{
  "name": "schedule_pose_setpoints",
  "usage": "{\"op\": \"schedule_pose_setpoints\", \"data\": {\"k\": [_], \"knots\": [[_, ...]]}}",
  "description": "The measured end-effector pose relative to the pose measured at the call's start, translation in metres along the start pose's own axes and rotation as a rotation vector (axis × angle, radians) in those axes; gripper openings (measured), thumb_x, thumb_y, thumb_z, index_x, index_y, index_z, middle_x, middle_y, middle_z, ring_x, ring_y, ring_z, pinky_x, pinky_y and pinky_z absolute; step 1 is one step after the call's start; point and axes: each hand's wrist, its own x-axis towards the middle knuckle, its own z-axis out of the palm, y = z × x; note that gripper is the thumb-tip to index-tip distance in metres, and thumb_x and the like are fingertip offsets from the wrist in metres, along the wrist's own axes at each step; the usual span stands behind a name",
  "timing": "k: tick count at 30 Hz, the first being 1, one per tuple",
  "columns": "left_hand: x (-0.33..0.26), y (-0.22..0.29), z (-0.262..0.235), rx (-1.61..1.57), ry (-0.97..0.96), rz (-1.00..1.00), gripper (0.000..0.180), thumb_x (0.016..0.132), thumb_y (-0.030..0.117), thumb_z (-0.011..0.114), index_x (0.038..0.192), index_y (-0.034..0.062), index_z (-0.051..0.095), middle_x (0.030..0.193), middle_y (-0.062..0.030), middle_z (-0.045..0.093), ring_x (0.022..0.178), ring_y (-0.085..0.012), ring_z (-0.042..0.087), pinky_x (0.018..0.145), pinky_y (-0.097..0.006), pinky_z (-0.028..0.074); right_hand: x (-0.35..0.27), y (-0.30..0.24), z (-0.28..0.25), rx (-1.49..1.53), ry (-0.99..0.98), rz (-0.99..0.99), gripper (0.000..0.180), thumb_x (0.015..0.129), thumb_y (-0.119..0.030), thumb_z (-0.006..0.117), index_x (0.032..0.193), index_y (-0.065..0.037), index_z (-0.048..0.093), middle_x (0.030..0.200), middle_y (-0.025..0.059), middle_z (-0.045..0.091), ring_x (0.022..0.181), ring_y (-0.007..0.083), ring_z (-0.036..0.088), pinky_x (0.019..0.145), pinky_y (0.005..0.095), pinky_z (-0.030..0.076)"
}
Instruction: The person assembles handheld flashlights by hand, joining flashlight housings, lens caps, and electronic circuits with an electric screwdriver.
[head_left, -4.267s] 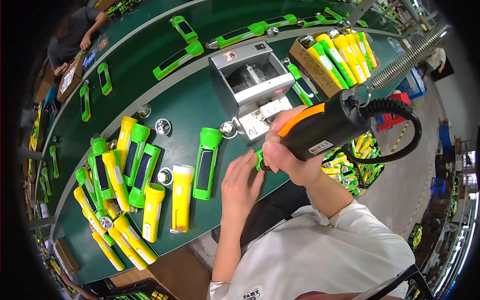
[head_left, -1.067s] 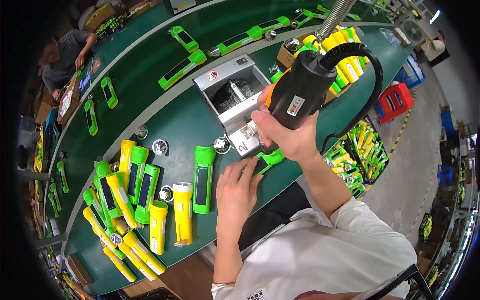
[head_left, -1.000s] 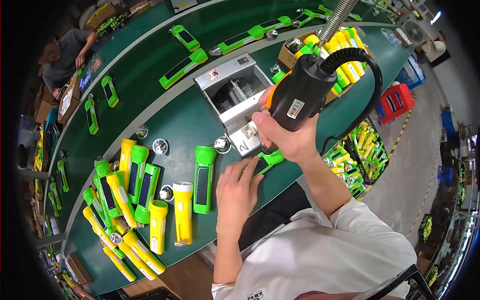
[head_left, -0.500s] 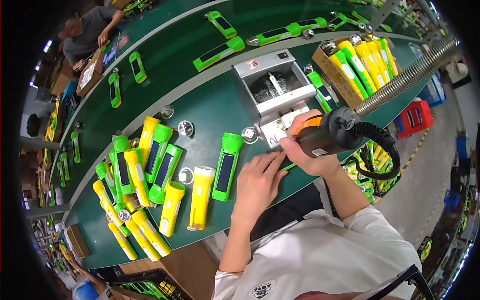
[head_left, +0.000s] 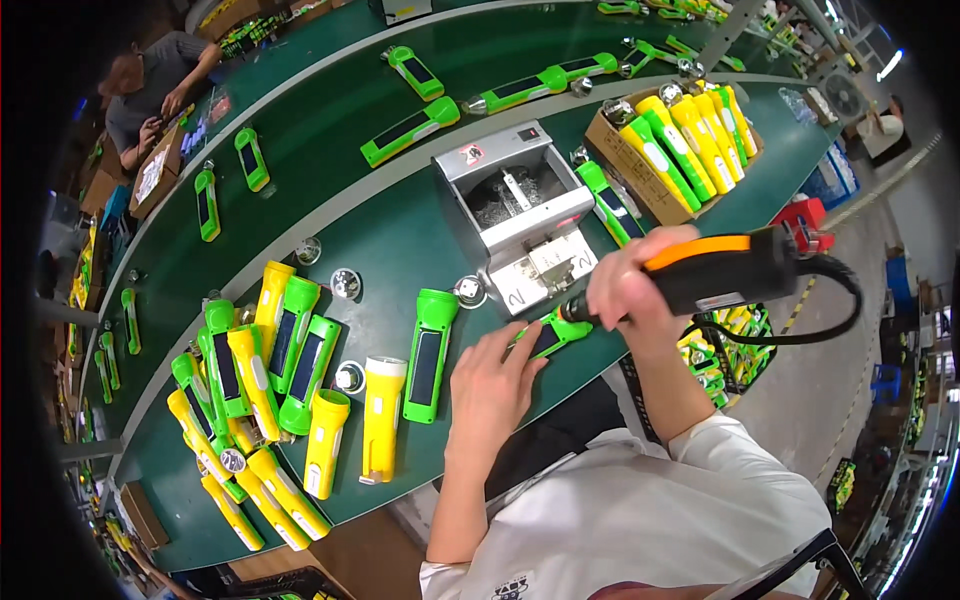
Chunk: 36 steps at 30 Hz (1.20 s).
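My right hand (head_left: pixel 635 285) is wrapped around a black electric screwdriver (head_left: pixel 725 272) with an orange strip. The tool lies nearly level, its tip pointing left at the end of a green flashlight (head_left: pixel 548 340) with a dark panel. My left hand (head_left: pixel 495 385) steadies that flashlight on the table, fingers and thumb at its body. Right behind it stands a grey metal screw feeder (head_left: pixel 520 215) with an open tray of small screws. Left of my left hand lie a green flashlight (head_left: pixel 430 355) and a yellow flashlight (head_left: pixel 382 425) with a white rim.
Several yellow and green flashlights (head_left: pixel 255 370) are heaped at the left, with silvery reflector cups (head_left: pixel 345 284) nearby. A cardboard box (head_left: pixel 625 165) of flashlights stands behind right. Green flashlights lie along the belt (head_left: pixel 320 130) beyond. A co-worker (head_left: pixel 155 90) sits across it. A crate of flashlights (head_left: pixel 735 335) is beside the table.
The screwdriver has swung from steeply tilted to nearly level, its tip now at the green flashlight's end. More of that flashlight shows beside my left hand. The whole view has shifted slightly.
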Motion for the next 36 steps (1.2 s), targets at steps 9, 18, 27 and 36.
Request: {"op": "schedule_pose_setpoints", "data": {"k": [9, 18, 27, 36], "knots": [[0.003, 0.002, -0.002, -0.008, -0.022, -0.021, 0.04, 0.084, 0.018, 0.079, 0.123, 0.0103, 0.069, 0.115, -0.0066, 0.065, 0.092, -0.0287, 0.065, 0.078, -0.04, 0.052, 0.022, 0.007, -0.004, -0.01, 0.136, -0.15, 0.03, 0.094, 0.007, 0.057, 0.12, -0.002, 0.043, 0.069, 0.0056, 0.054, 0.051, 0.012, 0.051, 0.052, 0.0294, 0.047], [0.004, 0.003, -0.001, -0.009, -0.01, 0.004, 0.04, 0.084, 0.017, 0.079, 0.123, 0.0098, 0.07, 0.114, -0.0065, 0.066, 0.087, -0.0279, 0.065, 0.075, -0.039, 0.051, 0.041, 0.008, 0.018, -0.353, 0.227, 0.041, 0.019, 0.085, -0.003, 0.077, 0.1, -0.003, 0.064, 0.081, -0.0016, 0.064, 0.065, 0.0037, 0.058, 0.057, 0.0215, 0.046], [-0.002, 0.006, 0.001, 0.02, -0.007, -0.013, 0.04, 0.084, 0.017, 0.078, 0.122, 0.0094, 0.07, 0.114, -0.0062, 0.065, 0.091, -0.0258, 0.064, 0.075, -0.039, 0.05, 0.051, -0.008, 0.02, -0.195, 0.138, 0.202, 0.023, 0.089, 0.004, 0.069, 0.108, 0.002, 0.055, 0.065, 0.0044, 0.057, 0.044, 0.0102, 0.053, 0.042, 0.0257, 0.042], [0.0, 0.003, 0.0, 0.03, -0.017, -0.013, 0.04, 0.085, 0.018, 0.077, 0.123, 0.0097, 0.07, 0.114, -0.0056, 0.065, 0.096, -0.0245, 0.064, 0.076, -0.038, 0.049, 0.002, -0.007, 0.011, -0.197, 0.158, 0.255, 0.027, 0.087, 0.009, 0.064, 0.11, 0.003, 0.051, 0.067, 0.0049, 0.055, 0.045, 0.0122, 0.053, 0.044, 0.0277, 0.046]]}}
